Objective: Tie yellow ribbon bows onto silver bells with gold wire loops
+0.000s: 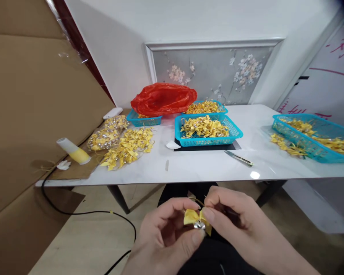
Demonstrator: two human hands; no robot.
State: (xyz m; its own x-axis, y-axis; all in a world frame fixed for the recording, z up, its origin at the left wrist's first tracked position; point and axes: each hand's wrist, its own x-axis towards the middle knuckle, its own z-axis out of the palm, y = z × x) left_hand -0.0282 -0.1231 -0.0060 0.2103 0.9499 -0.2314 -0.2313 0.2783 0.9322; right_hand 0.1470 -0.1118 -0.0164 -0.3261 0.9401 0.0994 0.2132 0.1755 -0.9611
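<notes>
A small yellow ribbon bow (191, 217) with a shiny silver bell at its centre is held over my lap, in front of the table edge. My left hand (169, 236) pinches it from the left, thumb at the bell and fingers behind. From the right, my right hand (237, 221) closes thumb and forefinger on the bow's upper right side. A thin gold cord loops up between both hands; its ends are partly hidden by my fingers.
On the white table (200, 164) stand blue baskets of bows (209, 142), a red plastic bag (163, 100), a loose bow pile (129, 147), a utility knife (239, 157) and a yellow-white tube (73, 151). At right is another blue basket (312, 147). A black cable (97, 212) hangs at left.
</notes>
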